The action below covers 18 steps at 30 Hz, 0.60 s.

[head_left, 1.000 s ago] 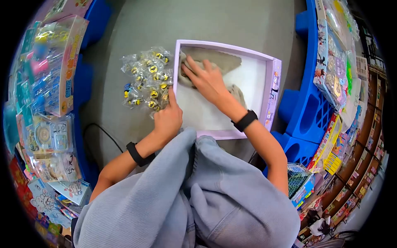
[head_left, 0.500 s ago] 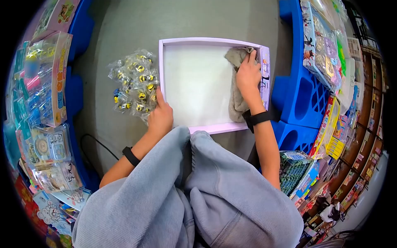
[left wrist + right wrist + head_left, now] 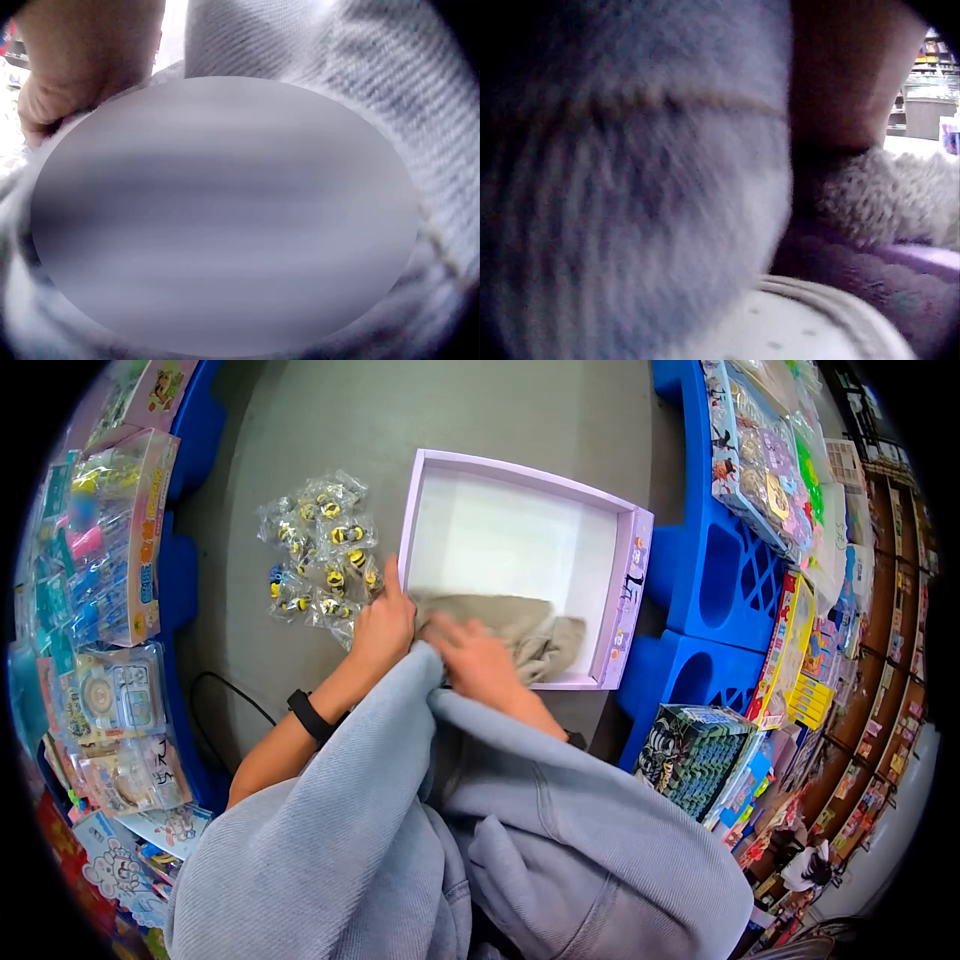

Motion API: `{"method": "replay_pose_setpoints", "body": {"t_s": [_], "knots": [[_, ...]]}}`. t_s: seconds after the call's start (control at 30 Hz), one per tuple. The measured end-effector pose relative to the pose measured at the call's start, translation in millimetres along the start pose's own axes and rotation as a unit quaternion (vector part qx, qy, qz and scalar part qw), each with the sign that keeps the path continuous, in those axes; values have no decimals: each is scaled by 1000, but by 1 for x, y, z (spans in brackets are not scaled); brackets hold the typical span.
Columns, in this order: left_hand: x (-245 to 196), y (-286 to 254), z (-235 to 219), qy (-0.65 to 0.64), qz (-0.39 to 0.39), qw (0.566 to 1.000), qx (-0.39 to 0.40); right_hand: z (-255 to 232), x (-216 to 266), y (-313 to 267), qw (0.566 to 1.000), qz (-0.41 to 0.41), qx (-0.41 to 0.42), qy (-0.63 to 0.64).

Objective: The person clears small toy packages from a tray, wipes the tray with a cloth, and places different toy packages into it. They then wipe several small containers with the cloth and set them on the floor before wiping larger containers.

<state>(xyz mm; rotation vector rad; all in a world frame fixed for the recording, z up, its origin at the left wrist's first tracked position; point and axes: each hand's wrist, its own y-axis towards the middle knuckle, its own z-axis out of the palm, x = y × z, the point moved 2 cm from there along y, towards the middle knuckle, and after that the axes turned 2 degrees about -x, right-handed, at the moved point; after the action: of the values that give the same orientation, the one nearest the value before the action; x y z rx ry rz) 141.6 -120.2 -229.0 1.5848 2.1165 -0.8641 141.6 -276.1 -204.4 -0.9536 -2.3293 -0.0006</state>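
A lilac tray-like box [image 3: 530, 473] with a white inside lies on the floor in the head view. At its near left corner my left hand [image 3: 383, 628] holds the side wall, index finger stretched along the outside. My right hand [image 3: 482, 660], blurred, presses a grey-beige cloth [image 3: 548, 645] with extended fingers against the near part of the box floor. The fluffy cloth [image 3: 889, 195] also shows beside the purple box wall [image 3: 855, 277] in the right wrist view. In the left wrist view, only part of the left hand [image 3: 64, 90] shows, at the upper left.
Clear bags of small yellow-and-black toys [image 3: 345, 535] lie left of the box. Blue plastic pallets [image 3: 700, 575] with packaged toys [image 3: 130, 540] flank both sides. A black cable [image 3: 235, 688] runs along the floor at left. Jean-clad knees [image 3: 440, 705] reach the near rim.
My right hand has swept the cloth from the left side to the right wall, then to the near side. The box has turned slightly; my left hand stays at its left wall.
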Motion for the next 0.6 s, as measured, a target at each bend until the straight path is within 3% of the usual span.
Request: {"method": "replay_pose_setpoints", "body": {"t_s": [0.13, 0.27, 0.37, 0.43, 0.5, 0.53, 0.6], "knots": [[6, 1, -9, -28, 25, 999, 18, -7, 11, 3, 999, -3, -48, 7], [-14, -11, -32, -49, 61, 997, -20, -74, -7, -26, 936, 131, -323, 39], [-29, -13, -56, -350, 25, 932, -94, -126, -10, -55, 903, 143, -404, 8], [-35, -11, -76, -396, 32, 913, -88, -142, -1, -70, 889, 135, -437, -9], [-46, -13, -96, -488, 23, 869, -84, -151, 7, -82, 824, 164, -541, -43], [-51, -18, -109, -484, 31, 870, -91, -152, 8, -84, 820, 157, -548, -40], [-55, -30, -139, -306, 174, 907, -229, -151, 13, -87, 792, 146, -591, -34]]}}
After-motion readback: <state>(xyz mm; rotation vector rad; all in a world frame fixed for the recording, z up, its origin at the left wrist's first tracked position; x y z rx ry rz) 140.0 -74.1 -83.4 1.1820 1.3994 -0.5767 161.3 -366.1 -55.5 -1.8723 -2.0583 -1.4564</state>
